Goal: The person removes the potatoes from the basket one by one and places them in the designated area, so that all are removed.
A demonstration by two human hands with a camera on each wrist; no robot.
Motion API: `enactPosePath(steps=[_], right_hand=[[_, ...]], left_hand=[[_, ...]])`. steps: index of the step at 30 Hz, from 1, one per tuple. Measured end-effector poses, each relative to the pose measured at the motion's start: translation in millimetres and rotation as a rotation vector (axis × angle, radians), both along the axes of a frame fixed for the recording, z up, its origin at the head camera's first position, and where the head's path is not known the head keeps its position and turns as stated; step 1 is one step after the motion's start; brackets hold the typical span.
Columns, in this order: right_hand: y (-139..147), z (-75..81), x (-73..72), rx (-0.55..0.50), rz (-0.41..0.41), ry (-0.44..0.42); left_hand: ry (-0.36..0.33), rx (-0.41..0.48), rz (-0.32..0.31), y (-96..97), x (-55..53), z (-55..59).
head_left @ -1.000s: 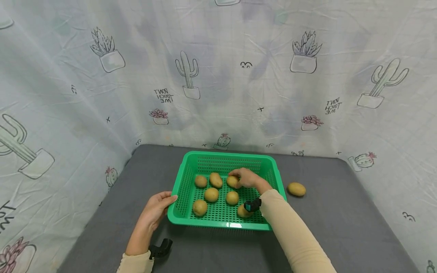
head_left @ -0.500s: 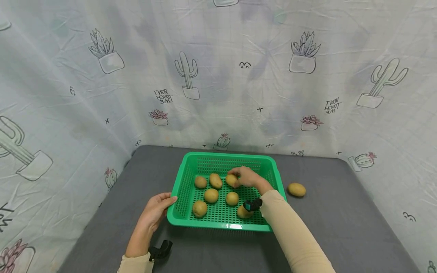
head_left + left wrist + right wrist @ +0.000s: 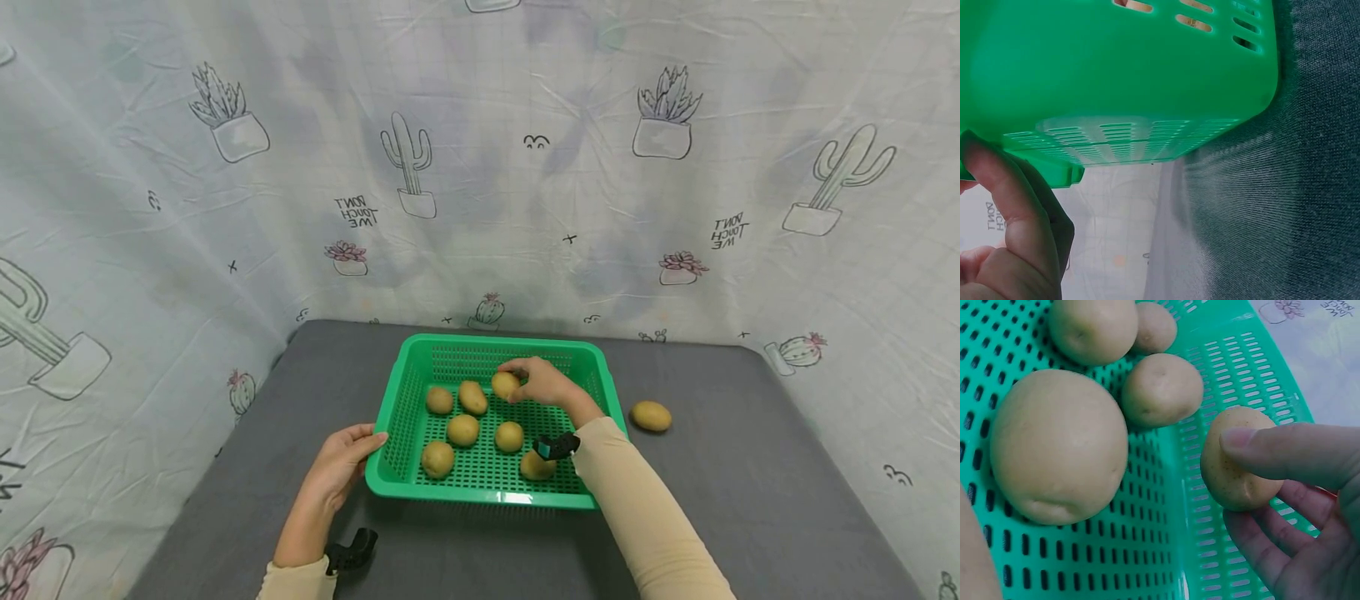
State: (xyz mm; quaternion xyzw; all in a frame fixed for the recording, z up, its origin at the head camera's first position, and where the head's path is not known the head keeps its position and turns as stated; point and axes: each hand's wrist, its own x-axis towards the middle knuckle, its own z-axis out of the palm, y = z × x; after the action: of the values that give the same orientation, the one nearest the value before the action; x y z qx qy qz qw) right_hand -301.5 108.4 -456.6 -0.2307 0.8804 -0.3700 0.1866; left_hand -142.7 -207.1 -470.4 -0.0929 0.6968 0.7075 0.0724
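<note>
A green slotted plastic basket (image 3: 480, 497) holds several potatoes (image 3: 462, 430). My right hand (image 3: 547, 383) reaches inside and grips one potato (image 3: 1235, 462) between thumb and fingers, near the back of the basket. In the right wrist view the thumb presses on its near face, and the other potatoes lie to its left. At the basket's left rim my left hand (image 3: 343, 458) pinches the edge, thumb on top. The left wrist view shows its fingers (image 3: 1022, 212) beside the green outer wall.
One loose potato (image 3: 651, 416) lies on the grey tabletop (image 3: 720, 467), right of the basket. A pale curtain with cactus drawings (image 3: 480, 167) hangs behind and at both sides. Another potato (image 3: 537, 466) sits partly under the right wrist's black strap.
My right hand has moved slightly up and back with the potato, which has shifted away from the others. The left hand stays on the rim.
</note>
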Motion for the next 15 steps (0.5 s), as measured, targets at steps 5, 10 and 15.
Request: enactPosePath(steps=[5, 10, 15], right_hand=[[1, 3.9, -0.2, -0.043, 0.005, 0.010], [3, 7.0, -0.8, -0.085, 0.001, 0.026], [5, 11.3, 1.4, -0.155, 0.001, 0.018]], left_hand=[[-0.001, -0.003, 0.001, 0.1, -0.2, 0.1], [0.000, 0.001, 0.002, 0.6, 0.0, 1.3], [-0.004, 0.003, -0.003, 0.5, 0.8, 2.5]])
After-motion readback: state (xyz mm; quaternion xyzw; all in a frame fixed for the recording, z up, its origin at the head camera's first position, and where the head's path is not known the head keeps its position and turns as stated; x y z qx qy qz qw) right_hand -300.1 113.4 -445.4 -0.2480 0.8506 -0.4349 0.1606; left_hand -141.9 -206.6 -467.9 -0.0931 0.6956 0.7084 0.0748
